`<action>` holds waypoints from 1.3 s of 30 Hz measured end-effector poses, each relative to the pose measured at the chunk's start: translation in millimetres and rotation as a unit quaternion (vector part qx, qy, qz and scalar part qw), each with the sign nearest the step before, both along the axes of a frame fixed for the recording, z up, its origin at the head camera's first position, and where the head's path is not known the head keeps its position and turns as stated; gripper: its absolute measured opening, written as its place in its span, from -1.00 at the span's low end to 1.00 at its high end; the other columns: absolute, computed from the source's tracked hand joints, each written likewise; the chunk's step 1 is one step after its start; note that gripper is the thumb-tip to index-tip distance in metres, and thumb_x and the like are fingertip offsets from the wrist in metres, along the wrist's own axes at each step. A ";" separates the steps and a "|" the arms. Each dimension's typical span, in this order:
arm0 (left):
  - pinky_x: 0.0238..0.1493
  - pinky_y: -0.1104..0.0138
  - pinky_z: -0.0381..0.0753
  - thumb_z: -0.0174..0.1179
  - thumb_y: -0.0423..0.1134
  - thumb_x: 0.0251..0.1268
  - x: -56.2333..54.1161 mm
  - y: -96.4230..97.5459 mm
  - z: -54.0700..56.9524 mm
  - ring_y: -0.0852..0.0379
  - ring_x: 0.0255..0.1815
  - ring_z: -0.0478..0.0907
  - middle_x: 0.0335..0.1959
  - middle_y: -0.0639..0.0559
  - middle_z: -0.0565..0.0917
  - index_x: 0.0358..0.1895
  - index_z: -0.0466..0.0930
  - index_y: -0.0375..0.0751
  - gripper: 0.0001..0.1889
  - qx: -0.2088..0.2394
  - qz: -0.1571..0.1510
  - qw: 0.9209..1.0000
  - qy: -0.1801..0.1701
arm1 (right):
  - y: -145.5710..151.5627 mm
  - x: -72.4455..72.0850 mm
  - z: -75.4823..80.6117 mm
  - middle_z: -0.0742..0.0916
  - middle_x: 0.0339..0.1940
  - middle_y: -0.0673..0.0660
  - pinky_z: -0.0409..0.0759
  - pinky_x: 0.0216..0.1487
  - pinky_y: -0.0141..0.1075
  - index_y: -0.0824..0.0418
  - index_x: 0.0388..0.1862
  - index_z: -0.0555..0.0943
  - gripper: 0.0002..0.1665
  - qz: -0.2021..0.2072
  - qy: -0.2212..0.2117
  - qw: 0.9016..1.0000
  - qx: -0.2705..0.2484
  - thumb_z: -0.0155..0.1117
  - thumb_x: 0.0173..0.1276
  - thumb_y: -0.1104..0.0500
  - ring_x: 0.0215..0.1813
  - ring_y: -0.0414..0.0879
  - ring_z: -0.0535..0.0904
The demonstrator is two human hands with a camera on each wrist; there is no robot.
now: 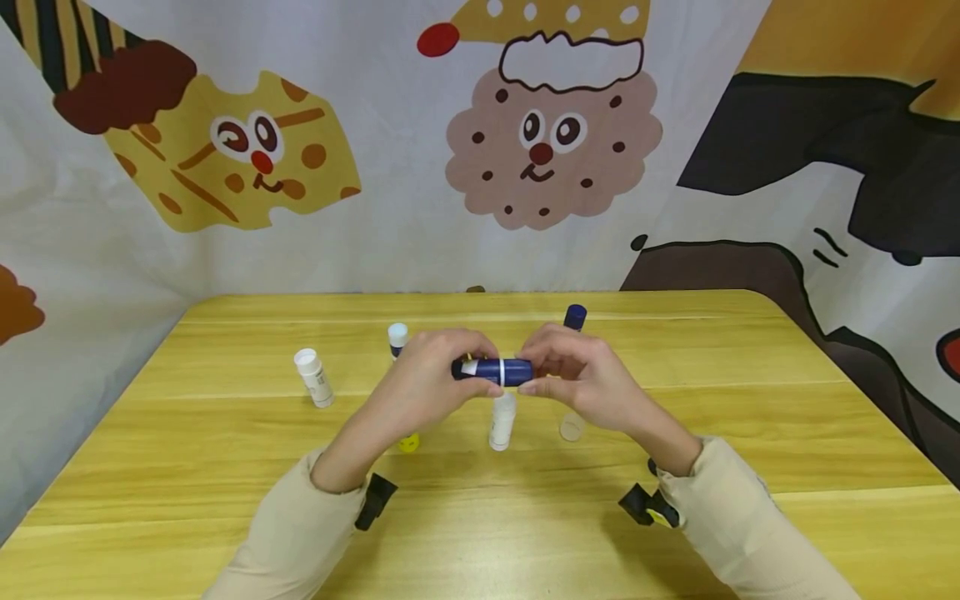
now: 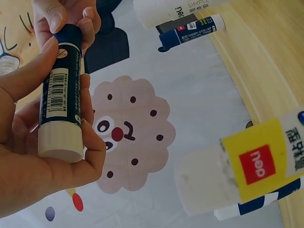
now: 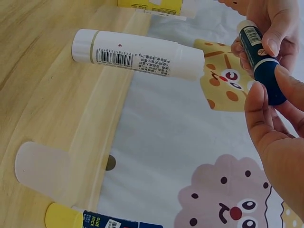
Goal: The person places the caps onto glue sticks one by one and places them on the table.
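Note:
Above the table, both hands hold a dark blue glue stick [image 1: 516,372] level between them. My left hand [image 1: 435,367] grips its labelled body, where a barcode and a white base [image 2: 61,142] show in the left wrist view. The thumb and fingers of my right hand [image 1: 581,375] pinch the dark blue cap [image 3: 271,85] at the other end. A pale ring marks the joint between cap and body. Just below the hands a white glue stick [image 1: 502,425] stands upright, its top a narrower white part in the right wrist view.
A translucent cap [image 1: 572,427] stands right of the white stick. At the left is another white glue stick [image 1: 313,379]; a white-topped blue one [image 1: 397,336] and a yellow one [image 1: 408,443] are partly behind the left arm. A blue-capped stick [image 1: 575,317] stands behind the right hand.

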State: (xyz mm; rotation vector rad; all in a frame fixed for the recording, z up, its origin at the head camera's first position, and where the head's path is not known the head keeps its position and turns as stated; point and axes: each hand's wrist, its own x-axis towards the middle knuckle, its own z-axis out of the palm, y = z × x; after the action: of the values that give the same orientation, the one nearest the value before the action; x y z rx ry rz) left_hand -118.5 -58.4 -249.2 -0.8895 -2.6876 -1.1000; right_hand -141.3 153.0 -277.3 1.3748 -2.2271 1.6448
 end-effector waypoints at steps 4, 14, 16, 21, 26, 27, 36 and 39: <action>-0.41 0.40 0.46 0.37 -0.27 -0.02 0.2 0.0 0.5 0.22 -0.44 0.47 -0.35 0.06 0.63 -0.28 0.63 -0.21 -0.79 0.001 -0.001 1.000 -0.001 | 0.1 0.2 0.3 0.55 -0.25 0.22 0.54 -0.41 -0.34 0.42 -0.22 0.55 -0.72 -0.006 0.001 1.000 0.002 0.24 0.06 0.58 -0.36 -0.09 0.48; -0.42 0.40 0.46 0.37 -0.28 -0.02 -0.4 -0.4 -0.1 0.22 -0.45 0.46 -0.37 0.06 0.63 -0.28 0.63 -0.21 -0.80 0.008 -0.007 1.000 -0.006 | -0.3 0.3 0.5 0.55 -0.27 0.21 0.53 -0.44 -0.34 0.42 -0.24 0.56 -0.72 0.000 0.012 1.000 -0.004 0.25 0.04 0.59 -0.38 -0.08 0.47; -0.42 0.40 0.46 0.37 -0.28 -0.01 -0.6 -0.8 -0.5 0.22 -0.44 0.47 -0.37 0.06 0.64 -0.27 0.63 -0.21 -0.80 0.012 -0.008 1.000 -0.008 | -0.3 0.2 0.6 0.55 -0.27 0.21 0.54 -0.44 -0.33 0.41 -0.24 0.56 -0.72 -0.003 0.015 1.000 -0.003 0.26 0.03 0.59 -0.38 -0.09 0.48; -0.40 0.39 0.47 0.36 -0.27 0.00 -0.7 -1.7 -0.8 0.21 -0.42 0.49 -0.34 0.04 0.64 -0.26 0.63 -0.21 -0.79 0.018 -0.011 1.000 -0.010 | -0.2 0.2 1.0 0.56 -0.27 0.20 0.55 -0.43 -0.30 0.40 -0.24 0.57 -0.72 -0.008 0.018 1.000 0.001 0.26 0.03 0.58 -0.37 -0.08 0.50; -0.39 0.39 0.47 0.35 -0.27 0.01 -0.9 -2.2 -0.9 0.21 -0.42 0.49 -0.34 0.05 0.64 -0.25 0.63 -0.21 -0.79 0.020 -0.016 1.000 -0.012 | -0.4 0.5 1.3 0.56 -0.28 0.22 0.57 -0.40 -0.30 0.43 -0.24 0.57 -0.71 -0.002 0.016 1.000 -0.008 0.26 0.02 0.59 -0.36 -0.08 0.51; -0.39 0.39 0.47 0.34 -0.26 0.02 -0.9 -2.2 -0.9 0.21 -0.42 0.49 -0.34 0.05 0.64 -0.25 0.63 -0.21 -0.80 0.019 -0.016 1.000 -0.012 | -0.4 0.6 1.4 0.56 -0.28 0.22 0.57 -0.39 -0.29 0.44 -0.23 0.57 -0.71 -0.001 0.016 1.000 -0.009 0.26 0.01 0.60 -0.35 -0.08 0.51; -0.41 0.39 0.47 0.33 -0.25 0.03 -1.2 -2.2 -0.9 0.21 -0.44 0.47 -0.36 0.05 0.63 -0.25 0.63 -0.22 -0.80 0.019 -0.023 0.999 -0.016 | -0.1 1.5 2.0 0.55 -0.29 0.22 0.58 -0.39 -0.28 0.45 -0.23 0.57 -0.69 0.002 0.017 1.000 -0.009 0.26 0.00 0.61 -0.35 -0.08 0.51; -0.41 0.40 0.47 0.33 -0.25 0.03 -0.8 -2.3 -0.9 0.20 -0.45 0.47 -0.36 0.05 0.63 -0.26 0.63 -0.22 -0.80 0.020 -0.025 0.999 -0.017 | 0.0 1.9 1.8 0.55 -0.29 0.22 0.58 -0.38 -0.28 0.45 -0.23 0.57 -0.69 0.003 0.017 1.000 -0.009 0.26 0.00 0.61 -0.34 -0.08 0.52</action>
State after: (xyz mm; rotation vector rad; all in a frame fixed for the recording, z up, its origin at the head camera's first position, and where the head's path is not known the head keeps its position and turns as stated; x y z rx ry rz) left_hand -119.3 -60.8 -250.0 -0.9459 -2.6744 -1.1858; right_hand -139.4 153.0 -275.5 1.3955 -2.1874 1.6271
